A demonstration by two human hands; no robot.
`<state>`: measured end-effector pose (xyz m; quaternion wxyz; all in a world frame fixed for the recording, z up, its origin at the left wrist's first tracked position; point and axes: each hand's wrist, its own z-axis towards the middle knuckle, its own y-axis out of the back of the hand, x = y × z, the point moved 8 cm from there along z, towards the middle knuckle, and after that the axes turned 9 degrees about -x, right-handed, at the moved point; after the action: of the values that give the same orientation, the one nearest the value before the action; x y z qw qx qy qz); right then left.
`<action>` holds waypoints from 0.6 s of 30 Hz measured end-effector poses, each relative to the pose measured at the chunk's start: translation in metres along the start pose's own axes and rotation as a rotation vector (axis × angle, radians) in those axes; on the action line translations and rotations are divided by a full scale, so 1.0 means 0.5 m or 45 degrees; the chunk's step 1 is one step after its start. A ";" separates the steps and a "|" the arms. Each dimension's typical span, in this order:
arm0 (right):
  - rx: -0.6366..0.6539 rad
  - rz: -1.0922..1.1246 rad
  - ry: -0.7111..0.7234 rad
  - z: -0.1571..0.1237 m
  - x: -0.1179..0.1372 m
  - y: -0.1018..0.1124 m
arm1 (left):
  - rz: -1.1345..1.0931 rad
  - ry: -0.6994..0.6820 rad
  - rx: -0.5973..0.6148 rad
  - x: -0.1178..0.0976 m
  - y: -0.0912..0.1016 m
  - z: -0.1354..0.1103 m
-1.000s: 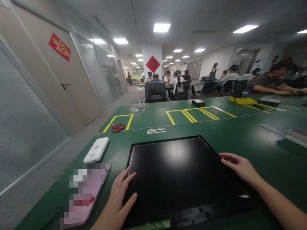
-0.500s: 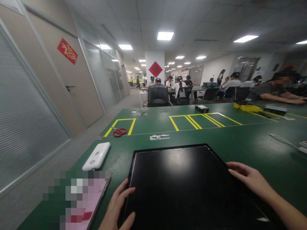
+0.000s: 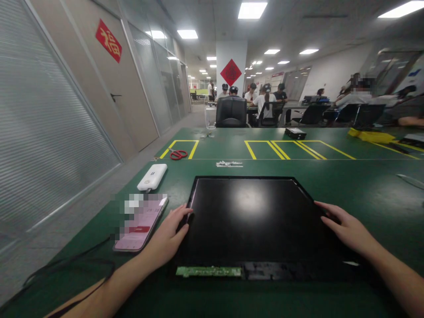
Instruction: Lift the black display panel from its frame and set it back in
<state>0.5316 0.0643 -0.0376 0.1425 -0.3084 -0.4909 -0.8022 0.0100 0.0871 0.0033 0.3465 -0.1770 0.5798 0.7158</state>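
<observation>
A flat black display panel (image 3: 255, 221) lies on the green table (image 3: 364, 185) in front of me, with a narrow green circuit strip (image 3: 208, 271) along its near edge. My left hand (image 3: 167, 236) rests on the panel's left edge, fingers stretched out flat. My right hand (image 3: 346, 229) lies on the panel's right edge, fingers also extended. Neither hand grips anything.
A phone with a lit screen (image 3: 141, 225) and a black cable (image 3: 66, 269) lie left of the panel. A white device (image 3: 152, 176), red scissors (image 3: 178, 154), small white parts (image 3: 228, 164), yellow tape boxes and a black chair (image 3: 231, 112) lie beyond. Several people sit at far tables.
The view has tilted down and shifted, showing my forearms and the panel's near edge with its circuit strip. Both hands stay flat on the panel's sides.
</observation>
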 end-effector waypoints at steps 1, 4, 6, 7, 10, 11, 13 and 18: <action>0.007 0.008 0.002 0.000 0.004 -0.001 | -0.025 0.021 -0.003 0.002 0.000 0.001; 0.017 0.012 0.005 0.002 0.015 -0.001 | -0.168 0.102 -0.030 0.012 0.002 0.004; 0.009 0.013 0.004 0.002 0.015 0.000 | -0.336 0.166 -0.037 0.014 0.001 0.004; 0.006 0.013 0.002 0.002 0.014 0.001 | -0.433 0.200 -0.044 0.013 0.000 0.004; 0.007 0.018 0.000 0.003 0.004 -0.001 | -0.733 0.353 -0.098 0.011 0.000 0.001; 0.006 0.022 0.000 0.004 0.001 -0.002 | -0.828 0.425 -0.123 0.012 -0.001 -0.002; 0.003 0.034 0.000 0.005 -0.003 -0.003 | -0.984 0.558 -0.158 0.013 -0.005 -0.007; -0.005 0.034 -0.006 0.004 -0.003 -0.002 | -1.113 0.758 -0.152 0.013 -0.014 -0.013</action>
<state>0.5326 0.0664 -0.0387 0.1516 -0.3171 -0.4854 -0.8006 0.0096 0.0834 -0.0078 0.4220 -0.6171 0.4836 0.4552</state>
